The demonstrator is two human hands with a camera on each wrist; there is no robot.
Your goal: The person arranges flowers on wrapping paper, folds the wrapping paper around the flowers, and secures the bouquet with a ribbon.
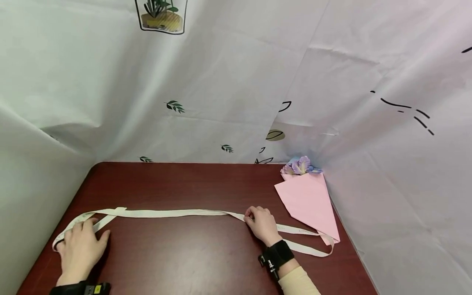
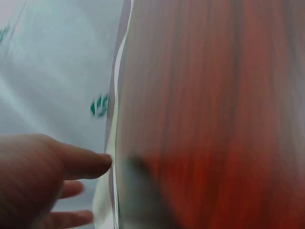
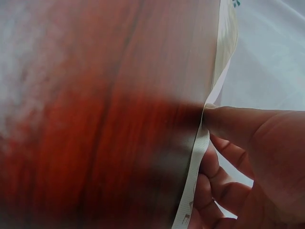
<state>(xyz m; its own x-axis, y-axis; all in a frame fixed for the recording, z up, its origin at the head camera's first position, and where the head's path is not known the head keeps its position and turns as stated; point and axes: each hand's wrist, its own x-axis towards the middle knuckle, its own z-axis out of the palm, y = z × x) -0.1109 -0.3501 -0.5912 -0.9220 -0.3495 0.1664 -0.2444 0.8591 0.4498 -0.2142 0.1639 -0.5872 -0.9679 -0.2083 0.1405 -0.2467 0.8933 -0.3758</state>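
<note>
A long, flat cream ribbon with a finely ribbed weave and small printed marks stretches between a person's two hands across a glossy, dark red-brown bench with streaked wood grain. The right hand pinches the strip between thumb and fingers; the left hand lies with fingers loosely extended on the band and thumb set apart. Beyond the left hand's outer side the ribbon bends into a rounded loop, one end crossing the main run just ahead of the fingers. To the right of the right hand, two strands meet in a narrow, curling turn at the pointed lower end of a pink wrap, a smooth, stiff-looking, angular cone topped by ruffled lilac and blue flowers. Black bands circle both wrists, and a pale yellow sleeve covers the right forearm. The bench's rounded far left corner sits ahead of the left hand, its left edge near that hand's outer side; the right edge runs past the wrap. A wide stretch of wood spreads between the hands, with another strip between ribbon and far edge, where creased white cloth printed with green leaf sprigs hangs behind
</note>
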